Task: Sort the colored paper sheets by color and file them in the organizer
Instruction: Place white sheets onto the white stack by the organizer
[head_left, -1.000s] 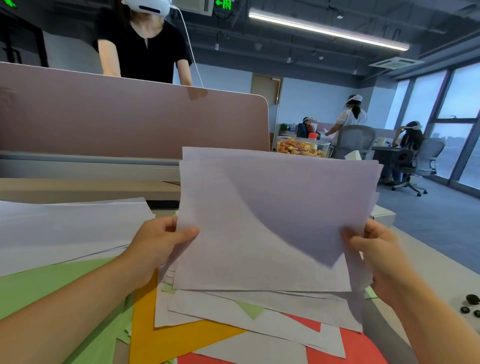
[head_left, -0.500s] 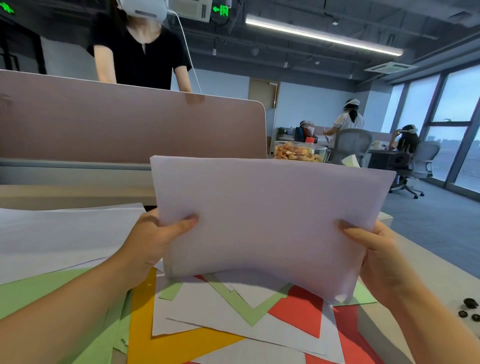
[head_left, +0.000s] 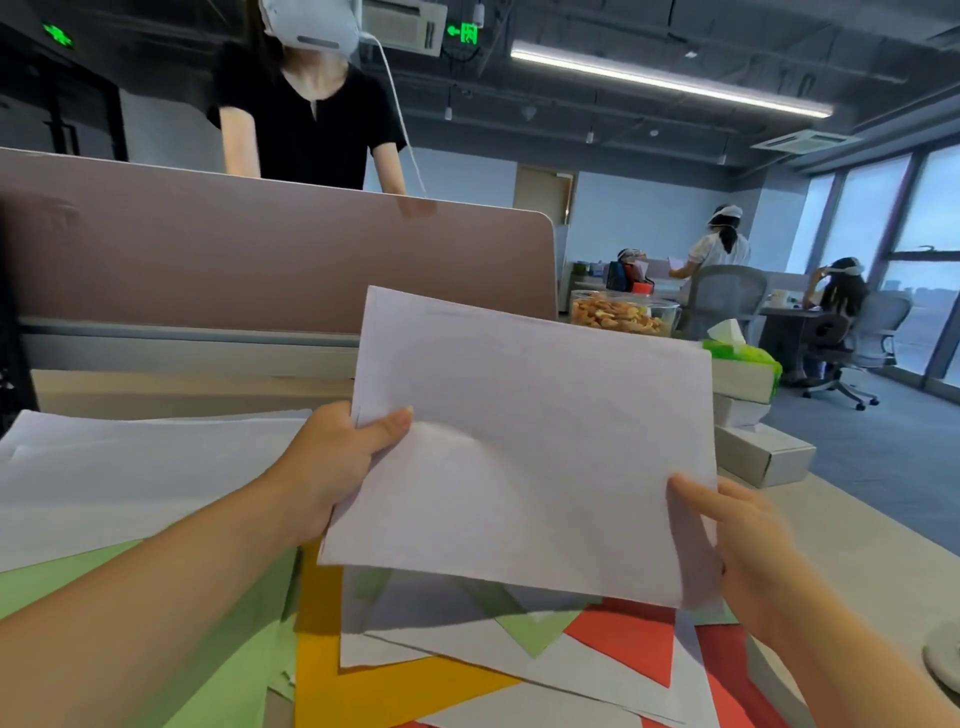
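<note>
White pile (head_left: 130, 483) at 9 o'clock, green sheets (head_left: 223, 670) below it. Left hand (head_left: 332, 467) and right hand (head_left: 737, 551) pinch a white stack (head_left: 530, 447) at centre, above the counter (head_left: 857, 540). Yellow, red, green and white still mixed at 6 o'clock. Organizer not visible; filing seemingly not begun.

The white sheets (head_left: 524, 447), fanned unevenly a second ago, are now squared into one neat stack and lifted clear of the mixed pile (head_left: 519, 654). The left hand (head_left: 332, 467) has shifted to the stack's upper left edge; the right hand (head_left: 737, 540) now pinches its lower right corner.
</note>
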